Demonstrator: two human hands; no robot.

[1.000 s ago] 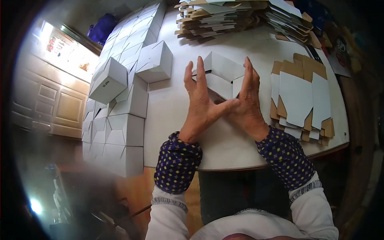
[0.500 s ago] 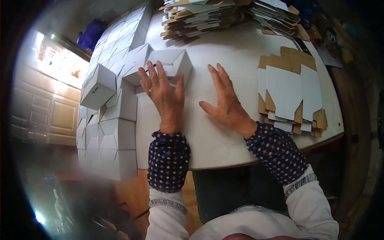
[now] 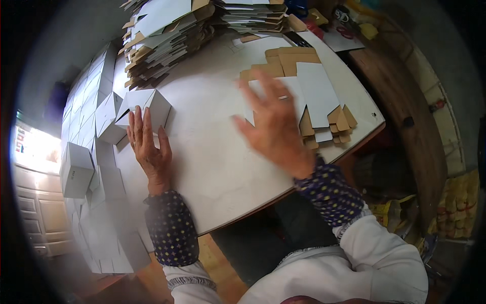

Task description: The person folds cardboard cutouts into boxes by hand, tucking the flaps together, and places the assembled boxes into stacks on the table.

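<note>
A folded white carton (image 3: 158, 105) sits at the left of the table, its top flap a little raised. My left hand (image 3: 151, 152) is at its near side, fingers stretched out, with the fingertips at or just over the carton's edge; contact is hard to tell. Over the left part of a small pile of flat white-and-brown carton blanks (image 3: 315, 93) hovers my right hand (image 3: 276, 124), slightly blurred, thumb apart from the fingers and nothing held. Another folded carton (image 3: 107, 117) stands beside the first one.
Rows of folded white cartons (image 3: 88, 96) line the table's left side, with one tilted carton (image 3: 77, 171) lying on top. Tall stacks of flat blanks (image 3: 169, 38) stand at the back. The white table's (image 3: 212, 167) rounded edge runs along the right.
My right hand has moved right, from bare table to over the flat blanks. My left hand has drawn back from above the carton to its near side. The view has turned right.
</note>
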